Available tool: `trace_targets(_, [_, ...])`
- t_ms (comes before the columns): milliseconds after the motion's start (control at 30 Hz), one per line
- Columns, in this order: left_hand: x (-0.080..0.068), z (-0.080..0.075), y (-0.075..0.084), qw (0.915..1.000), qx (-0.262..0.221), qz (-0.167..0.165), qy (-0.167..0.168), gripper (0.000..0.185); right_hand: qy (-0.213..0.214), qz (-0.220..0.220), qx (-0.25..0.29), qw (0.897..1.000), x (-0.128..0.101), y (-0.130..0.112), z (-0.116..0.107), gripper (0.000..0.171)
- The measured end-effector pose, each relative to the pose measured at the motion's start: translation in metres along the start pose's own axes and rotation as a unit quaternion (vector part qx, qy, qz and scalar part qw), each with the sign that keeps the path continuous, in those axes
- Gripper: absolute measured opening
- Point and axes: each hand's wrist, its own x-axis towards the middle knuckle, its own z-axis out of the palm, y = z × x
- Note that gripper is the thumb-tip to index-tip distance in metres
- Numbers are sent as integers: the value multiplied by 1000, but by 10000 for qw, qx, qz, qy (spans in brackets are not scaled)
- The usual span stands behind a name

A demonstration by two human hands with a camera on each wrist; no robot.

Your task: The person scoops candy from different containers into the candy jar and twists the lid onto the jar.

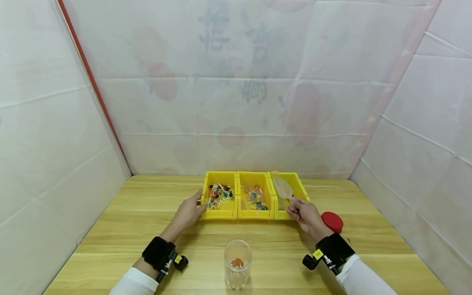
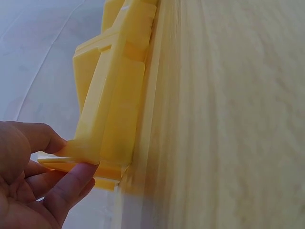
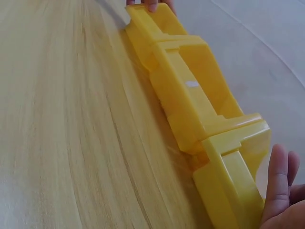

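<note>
A row of three yellow bins stands at the back of the table. Several small lollipops (image 1: 222, 194) lie in the left bin (image 1: 236, 211), and more (image 1: 254, 196) are in the middle bin (image 1: 271, 211). My left hand (image 1: 188, 210) grips the outer front corner of the left bin, thumb (image 2: 71, 188) below and fingers around its edge. Over the right bin (image 1: 303, 190), a clear plastic scoop (image 1: 283, 188) slants with its handle toward my right hand (image 1: 307, 214), which pinches it. The right wrist view shows those fingers (image 3: 278, 176) beside the end bin; the scoop is hidden there.
A clear jar (image 1: 237, 272) with a few orange-topped lollipops (image 1: 237, 262) stands at the table's near middle. Its red lid (image 1: 332, 222) lies right of the bins, beside my right wrist. White cloth walls (image 1: 236, 106) enclose the wooden table (image 1: 155, 196).
</note>
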Motion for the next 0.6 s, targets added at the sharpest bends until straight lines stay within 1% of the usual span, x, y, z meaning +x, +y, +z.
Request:
trace_targets(300, [2,-1,2,10000,-37,70,14,69,-25,-166,-183,9997,-3,-5,-2,48])
trace_targets(433, [1,-1,1,9999,108,87,46,69,9,-201,-300,9993,-6,-9,-4,47])
trace_targets(500, [-2,-2,2,9992,312,169,158,69,6,-224,-352,9991,-7,-10,-5,48])
trace_targets(600, [-5,-5,6,9954,695,454,489,66,53,-247,-303,9992,-10,-13,-5,48])
